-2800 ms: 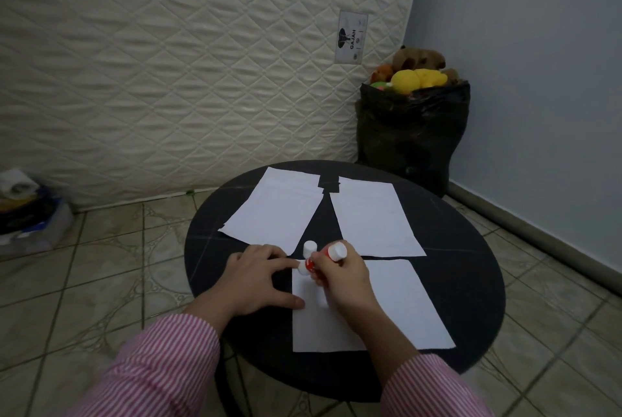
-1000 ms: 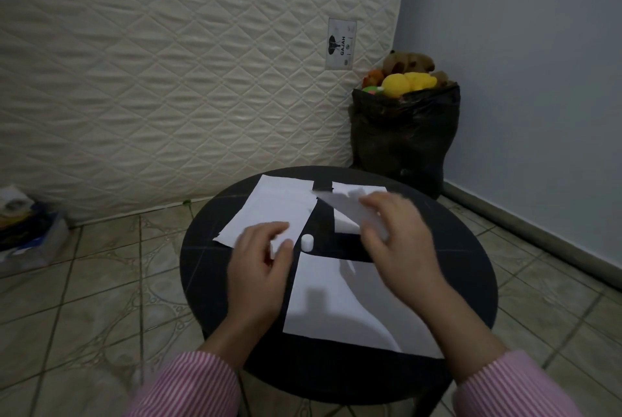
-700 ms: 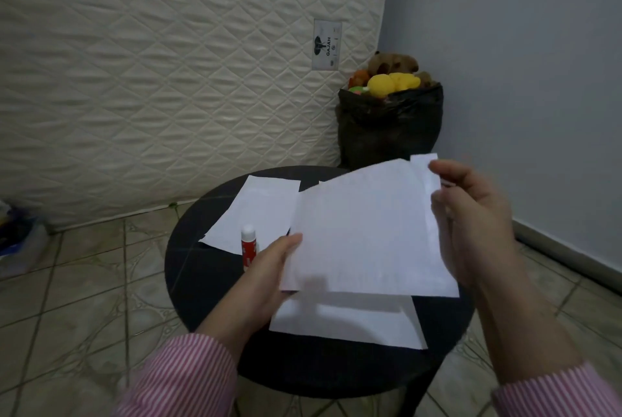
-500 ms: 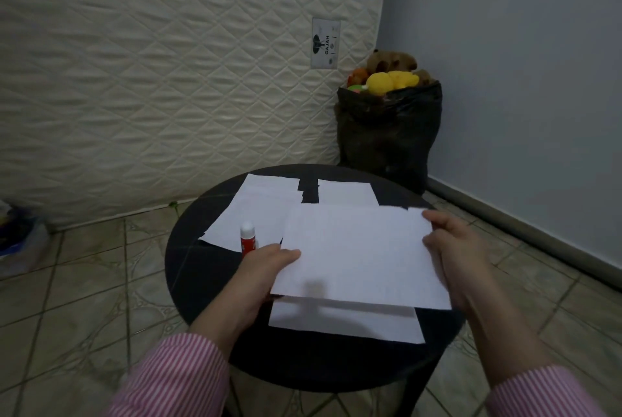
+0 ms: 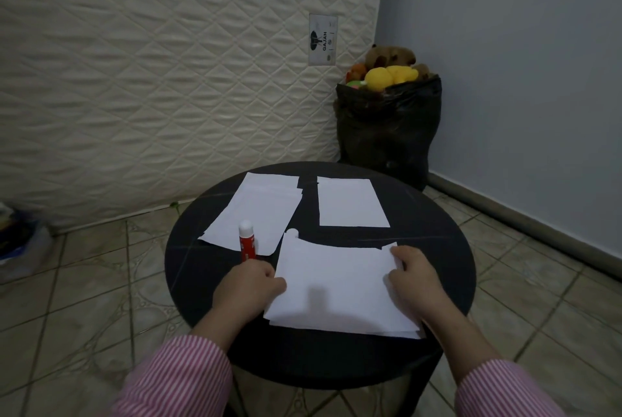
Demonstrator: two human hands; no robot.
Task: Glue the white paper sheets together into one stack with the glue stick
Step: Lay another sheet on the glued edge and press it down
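The sheet I was holding up in the air is now lying down on the near sheet, so I'm pressing a two-sheet stack [image 5: 340, 285] at the near side of the round black table [image 5: 434, 235]. My left hand [image 5: 247, 285] is curling at the stack's left edge, fingers pinching the paper edge; my right hand [image 5: 415, 277] is resting on the right edge, fingers bent over the far corner, gripping it. The bottom sheet is peeking out along the near right, so I'm judging the edges need squaring before the glue sets, then smoothing flat from the middle outward. The glue stick [image 5: 246, 241] is standing capped, just left of the stack. Two loose sheets, left [image 5: 259, 211] and right [image 5: 350, 201], are waiting beyond the stack.
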